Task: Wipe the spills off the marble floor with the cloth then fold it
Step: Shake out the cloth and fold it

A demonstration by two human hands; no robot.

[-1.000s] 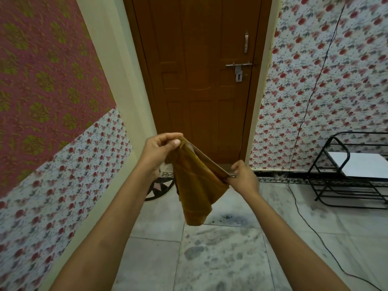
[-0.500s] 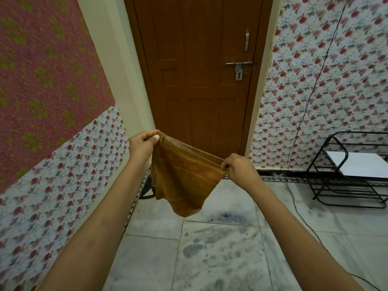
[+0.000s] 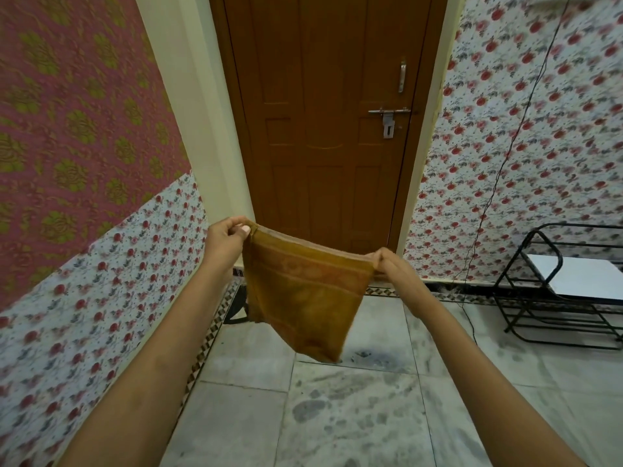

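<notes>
Marble floor [image 3: 354, 416]: grey mottling, no wet spill discernible, so wiping appears finished. Cloth [image 3: 303, 298]: mustard, already doubled, hanging in the air before the door [image 3: 323, 112], its top edge stretched; further folds probably remain. Left hand [image 3: 226, 238] and right hand [image 3: 391, 267]: each pinched closed on an upper corner.

Black rack [image 3: 553, 291], right of frame: cut off by the edge. Dark floor mat [image 3: 237, 306], centre left: mostly hidden behind the cloth [image 3: 303, 298].
</notes>
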